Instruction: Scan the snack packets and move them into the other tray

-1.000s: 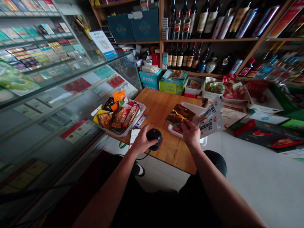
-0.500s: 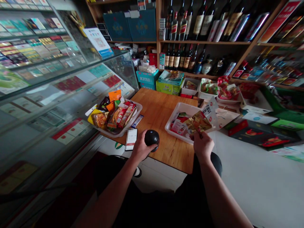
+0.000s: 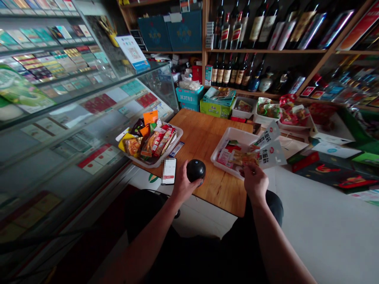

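My left hand (image 3: 184,186) is wrapped around a black ball-shaped device (image 3: 196,170) above the front of the wooden table (image 3: 204,138). Its underside is hidden by my fingers. With my right hand (image 3: 256,183) I grip snack packets (image 3: 271,155) by one edge; two clear-and-white ends with black lettering fan out to the right. These hang over the right rim of a white plastic tub (image 3: 217,157), which has red and white packets (image 3: 226,154) inside. A phone (image 3: 169,171) with a lit screen lies just left of my left hand.
Another tub (image 3: 179,136) piled with colourful snack packets stands at the table's left, a small blue-and-white packet (image 3: 177,149) beside it. The glass display counter (image 3: 89,103) borders the left. Snack boxes (image 3: 217,107) and bottle shelves (image 3: 266,51) line the back.
The packets in my right hand have turned and spread, so two lettered ends show now. My left hand still holds the black device. The view has swung slightly left.
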